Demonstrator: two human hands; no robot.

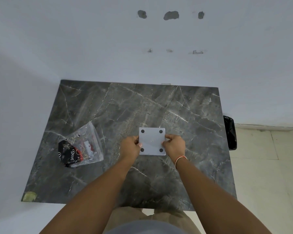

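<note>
A pale grey square board (pixel 152 141) with a dark round pad near each of its corners is over the middle of the dark marble table (pixel 193 115). My left hand (pixel 130 146) grips its left edge, thumb on top. My right hand (pixel 173 144) pinches its right edge, and a red-and-white thread band sits on that wrist. Whether the board rests on the table or is held just above it cannot be told.
A clear plastic pouch (pixel 82 146) holding black, red and white pieces lies on the table to the left. White walls close in the table at the back and left. A black bin (pixel 230 132) stands by the table's right edge, on a pale tiled floor.
</note>
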